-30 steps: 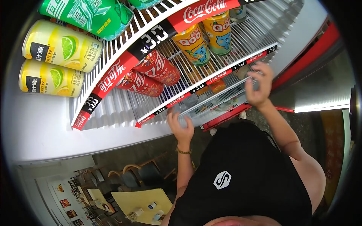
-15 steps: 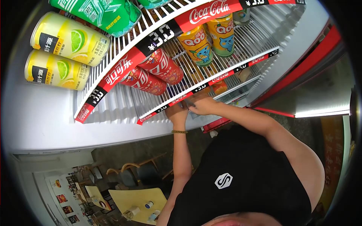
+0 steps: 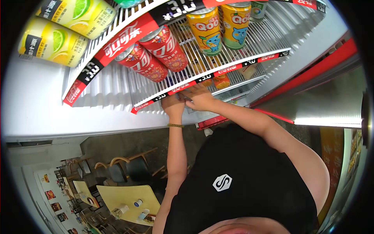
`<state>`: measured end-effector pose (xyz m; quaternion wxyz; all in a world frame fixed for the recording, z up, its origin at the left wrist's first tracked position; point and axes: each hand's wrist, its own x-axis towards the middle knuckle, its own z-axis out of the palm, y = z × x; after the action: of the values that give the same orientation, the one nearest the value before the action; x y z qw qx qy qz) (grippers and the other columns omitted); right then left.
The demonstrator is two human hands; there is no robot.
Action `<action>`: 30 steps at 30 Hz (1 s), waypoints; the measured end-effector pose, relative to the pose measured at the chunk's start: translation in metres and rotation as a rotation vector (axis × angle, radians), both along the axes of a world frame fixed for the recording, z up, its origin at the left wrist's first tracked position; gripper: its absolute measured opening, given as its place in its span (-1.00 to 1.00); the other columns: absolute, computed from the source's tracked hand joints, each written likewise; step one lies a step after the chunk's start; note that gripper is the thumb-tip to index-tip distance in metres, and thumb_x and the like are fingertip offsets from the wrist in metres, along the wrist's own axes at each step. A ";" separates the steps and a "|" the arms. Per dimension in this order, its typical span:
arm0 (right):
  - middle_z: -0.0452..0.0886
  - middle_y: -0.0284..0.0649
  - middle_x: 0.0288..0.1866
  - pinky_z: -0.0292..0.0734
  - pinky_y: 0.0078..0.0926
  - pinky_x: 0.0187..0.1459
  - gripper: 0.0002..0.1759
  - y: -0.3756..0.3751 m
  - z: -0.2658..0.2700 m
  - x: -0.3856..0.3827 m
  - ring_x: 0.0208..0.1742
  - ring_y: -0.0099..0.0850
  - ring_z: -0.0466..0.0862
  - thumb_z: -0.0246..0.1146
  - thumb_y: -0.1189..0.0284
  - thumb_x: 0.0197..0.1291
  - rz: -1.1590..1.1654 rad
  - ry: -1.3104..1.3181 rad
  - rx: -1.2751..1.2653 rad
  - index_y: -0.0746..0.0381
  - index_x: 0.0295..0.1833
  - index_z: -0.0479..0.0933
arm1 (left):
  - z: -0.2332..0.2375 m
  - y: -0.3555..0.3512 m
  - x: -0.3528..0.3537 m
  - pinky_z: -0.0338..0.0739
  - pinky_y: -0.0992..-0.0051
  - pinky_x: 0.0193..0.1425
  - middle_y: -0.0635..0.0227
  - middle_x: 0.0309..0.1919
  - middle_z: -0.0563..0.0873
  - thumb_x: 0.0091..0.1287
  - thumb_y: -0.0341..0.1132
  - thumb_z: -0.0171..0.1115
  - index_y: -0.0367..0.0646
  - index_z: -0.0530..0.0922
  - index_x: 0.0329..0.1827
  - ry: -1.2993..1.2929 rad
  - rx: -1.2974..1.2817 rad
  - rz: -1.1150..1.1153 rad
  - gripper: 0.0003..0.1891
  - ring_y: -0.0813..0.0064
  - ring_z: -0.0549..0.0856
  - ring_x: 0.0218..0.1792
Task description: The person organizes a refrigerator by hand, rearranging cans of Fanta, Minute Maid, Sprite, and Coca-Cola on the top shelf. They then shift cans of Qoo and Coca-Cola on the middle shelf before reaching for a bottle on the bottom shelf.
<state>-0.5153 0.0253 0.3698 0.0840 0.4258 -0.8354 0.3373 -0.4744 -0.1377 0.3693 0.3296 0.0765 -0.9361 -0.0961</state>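
My left hand, with a beaded bracelet at the wrist, is at the front edge of a lower wire shelf in a drinks fridge. The shelf edge and my other hand hide most of its fingers. Close beside it, my right hand has its fingers stretched toward the red price strip, thumb apart. I cannot make out anything held by either. On the shelf above lie two red Coca-Cola cans and two orange Qoo cans. An orange package sits below the strip.
Yellow lemon drink cans are on the upper shelf at left. The open fridge door stands on the right. Behind are a yellow table and chairs on a dark floor.
The view has shifted, so the cans and shelves sit higher and the room shows more. My hands remain close together at the shelf edge; more of my right fingers show.
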 end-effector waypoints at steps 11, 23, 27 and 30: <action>0.77 -0.02 -0.30 0.67 0.09 -0.09 -0.69 0.068 0.058 -0.035 -0.21 0.10 0.76 0.32 0.15 0.31 -0.313 -0.272 0.110 0.19 -0.21 0.73 | -0.012 -0.005 -0.001 0.65 0.00 0.08 0.10 0.01 0.79 0.24 -0.18 0.40 -0.07 0.74 0.04 -0.036 0.000 0.018 -0.66 -0.05 0.75 0.00; 0.69 -0.14 -0.31 0.64 -0.14 -0.15 -0.82 0.098 -0.032 -0.050 -0.26 -0.12 0.70 0.39 0.40 0.28 -0.482 -0.229 -0.265 0.15 -0.03 0.71 | 0.000 0.056 -0.035 0.47 -0.04 0.42 -0.15 0.33 0.62 0.37 -0.17 0.36 -0.25 0.50 0.44 -0.281 0.227 -0.235 -0.39 -0.21 0.59 0.33; 0.73 -0.10 -0.32 0.65 -0.18 -0.22 -0.78 0.100 -0.043 -0.055 -0.31 -0.17 0.74 0.41 0.33 0.31 -0.465 -0.296 -0.342 0.20 -0.01 0.71 | -0.013 0.055 -0.032 0.36 0.00 0.55 -0.19 0.46 0.53 0.39 -0.24 0.35 -0.28 0.44 0.51 -0.101 0.249 -0.314 -0.36 -0.24 0.49 0.45; 0.76 -0.08 -0.33 0.67 -0.26 -0.30 -0.72 0.101 -0.052 -0.057 -0.40 -0.25 0.77 0.42 0.28 0.34 -0.450 -0.186 -0.364 0.26 0.00 0.70 | -0.019 0.053 -0.024 0.34 0.11 0.57 -0.14 0.47 0.54 0.47 -0.28 0.31 -0.31 0.51 0.45 -0.116 0.580 -0.328 -0.47 -0.16 0.50 0.48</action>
<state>-0.5724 0.1264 0.3174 0.1548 0.1751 -0.8387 0.4918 -0.4980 -0.0849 0.3500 0.2203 0.0207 -0.8867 -0.4059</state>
